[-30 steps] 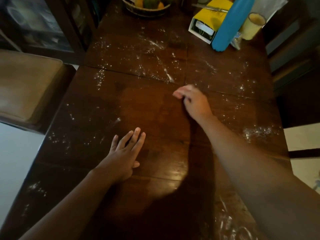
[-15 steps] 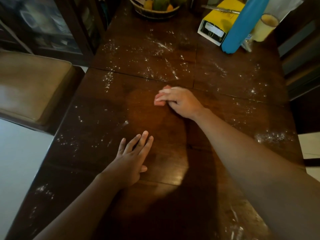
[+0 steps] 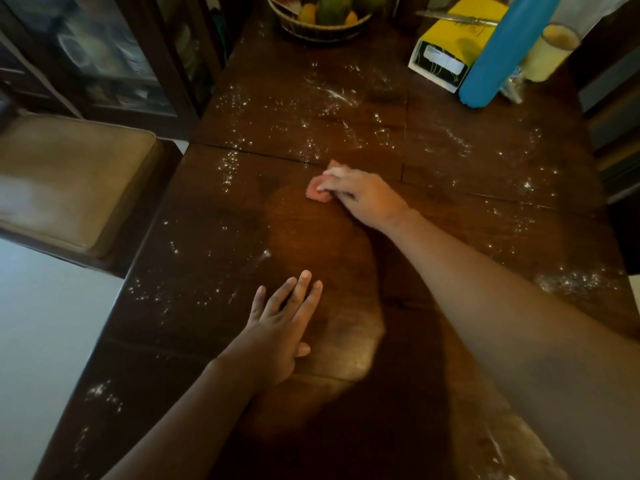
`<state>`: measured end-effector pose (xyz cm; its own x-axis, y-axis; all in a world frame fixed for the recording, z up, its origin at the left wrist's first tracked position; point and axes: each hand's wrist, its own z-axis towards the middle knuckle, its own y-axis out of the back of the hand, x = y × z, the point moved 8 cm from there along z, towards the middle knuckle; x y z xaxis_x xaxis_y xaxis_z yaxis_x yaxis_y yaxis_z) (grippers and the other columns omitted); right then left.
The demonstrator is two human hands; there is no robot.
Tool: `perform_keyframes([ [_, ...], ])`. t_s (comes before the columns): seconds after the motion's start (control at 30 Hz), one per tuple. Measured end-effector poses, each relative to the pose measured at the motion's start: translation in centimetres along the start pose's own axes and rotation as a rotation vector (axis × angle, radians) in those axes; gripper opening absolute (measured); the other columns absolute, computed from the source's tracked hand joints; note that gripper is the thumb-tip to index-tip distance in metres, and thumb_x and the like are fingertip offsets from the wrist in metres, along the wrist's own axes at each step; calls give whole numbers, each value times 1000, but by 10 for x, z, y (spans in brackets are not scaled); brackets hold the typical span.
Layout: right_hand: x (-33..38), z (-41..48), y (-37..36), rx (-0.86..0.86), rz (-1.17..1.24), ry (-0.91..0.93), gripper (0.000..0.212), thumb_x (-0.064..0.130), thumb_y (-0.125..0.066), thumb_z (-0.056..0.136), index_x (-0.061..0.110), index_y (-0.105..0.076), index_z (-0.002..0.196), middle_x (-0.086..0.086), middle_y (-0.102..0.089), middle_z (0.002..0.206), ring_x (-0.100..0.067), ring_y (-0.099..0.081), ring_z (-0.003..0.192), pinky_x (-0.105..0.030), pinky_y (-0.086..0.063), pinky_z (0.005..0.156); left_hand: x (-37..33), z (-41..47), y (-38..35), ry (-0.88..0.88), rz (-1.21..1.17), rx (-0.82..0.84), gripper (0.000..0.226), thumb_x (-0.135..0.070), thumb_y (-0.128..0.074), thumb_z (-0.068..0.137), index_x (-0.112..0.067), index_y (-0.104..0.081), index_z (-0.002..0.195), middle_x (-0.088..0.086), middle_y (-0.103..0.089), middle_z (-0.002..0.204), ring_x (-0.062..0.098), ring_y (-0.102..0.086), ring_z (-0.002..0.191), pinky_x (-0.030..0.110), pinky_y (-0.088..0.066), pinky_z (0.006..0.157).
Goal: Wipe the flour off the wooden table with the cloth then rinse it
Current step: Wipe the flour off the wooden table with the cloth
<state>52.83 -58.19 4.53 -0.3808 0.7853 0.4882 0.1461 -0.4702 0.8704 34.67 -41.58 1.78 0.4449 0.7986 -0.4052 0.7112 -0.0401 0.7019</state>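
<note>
Head view down a dark wooden bench (image 3: 433,237). The right hand (image 3: 363,199) reaches across to mid-bench, with its fingers bent over a small pink cloth (image 3: 317,192). The cloth is bunched and pressed onto the wood, just on the near side of the seam between two boards. The thumb seems tucked against the wad, but blur makes the exact grip hard to read. Most of the cloth is hidden under the fingers (only its left and far edges show).

The left hand (image 3: 277,337) lies palm down on the bench nearer the person. Its fingers are straight and slightly spread, holding nothing, well apart from the cloth.

Flour (image 3: 311,133) shows as white specks and streaks on the far board beyond the cloth. There is more along the left edge, a denser patch near the right edge, and some at the near corners. A cleaner-looking band of wood runs between the two hands.

At the far end are a wicker fruit basket (image 3: 318,27), a yellow box (image 3: 450,53), a blue bottle (image 3: 502,53) and, just beside the bottle, a pale cup (image 3: 550,53). A cushioned chair (image 3: 69,181) stands beside the bench on the left, with a glass-fronted cabinet (image 3: 104,64) behind it.
</note>
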Motion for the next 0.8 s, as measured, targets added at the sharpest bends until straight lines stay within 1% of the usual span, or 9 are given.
perform_keyframes([
  [0.13, -77, 7, 34, -234, -22, -428, 40, 7, -46, 102, 29, -64, 131, -1, -57, 140, -18, -58, 123, -39, -46, 111, -2, 0, 0, -3, -5, 13, 96, -25, -52, 100, -30, 29, 150, -10, 44, 151, 15, 40, 138, 47, 25, 106],
  [0.2, -73, 21, 30, -313, 30, -526, 38, 10, -45, 103, 27, -63, 132, -5, -55, 141, -19, -55, 126, -40, -45, 112, -1, 1, 0, -3, -12, 13, 96, -25, -52, 100, -31, 30, 150, -11, 45, 150, 14, 40, 137, 46, 25, 107],
  [0.3, -13, 51, -3, -202, 142, -325, 31, 14, -50, 103, 25, -66, 128, -4, -54, 142, -14, -51, 126, -37, -41, 114, 0, 2, -1, 6, -5, 10, 95, -26, -51, 100, -33, 30, 149, -14, 46, 149, 13, 41, 137, 46, 25, 108],
  [0.43, 43, 47, -42, 62, 120, 32, 29, 13, -56, 100, 28, -71, 119, 2, -62, 136, -18, -50, 136, -45, -27, 123, 1, 3, -2, 13, -8, 34, 96, -27, -52, 100, -36, 31, 148, -17, 47, 146, 12, 41, 136, 45, 26, 106],
  [0.53, 16, 41, -27, 60, 137, -24, 32, 11, -55, 100, 32, -71, 119, 7, -62, 136, -14, -53, 133, -45, -34, 120, 0, 2, 0, 1, -14, 17, 97, -26, -53, 99, -35, 29, 149, -15, 46, 148, 12, 40, 136, 45, 25, 106],
  [0.6, -13, 40, -9, -114, 104, -240, 33, 11, -51, 102, 29, -70, 122, 1, -62, 137, -18, -58, 127, -43, -41, 116, 0, 2, 0, 1, -8, -3, 97, -25, -53, 99, -33, 29, 150, -14, 45, 149, 13, 40, 137, 45, 25, 106],
  [0.67, -10, 35, -4, -219, 32, -374, 34, 10, -47, 104, 25, -68, 127, -6, -59, 140, -22, -55, 129, -34, -35, 116, 0, 2, 0, 3, -2, -16, 96, -24, -53, 99, -32, 28, 150, -14, 45, 148, 13, 40, 137, 46, 25, 106],
  [0.73, 28, 31, -17, -171, 65, -231, 32, 7, -48, 103, 20, -70, 122, -7, -60, 138, -17, -53, 127, -23, -26, 113, 1, 3, -1, 12, 10, -20, 97, -24, -53, 99, -32, 28, 151, -14, 45, 148, 13, 40, 136, 47, 24, 108],
  [0.8, 65, 17, -44, -22, 132, 24, 32, 6, -53, 99, 23, -72, 118, -4, -62, 135, -14, -53, 129, -31, -28, 119, 2, 4, -2, 24, 18, -1, 98, -24, -54, 98, -33, 28, 151, -14, 44, 148, 12, 40, 135, 47, 24, 108],
])
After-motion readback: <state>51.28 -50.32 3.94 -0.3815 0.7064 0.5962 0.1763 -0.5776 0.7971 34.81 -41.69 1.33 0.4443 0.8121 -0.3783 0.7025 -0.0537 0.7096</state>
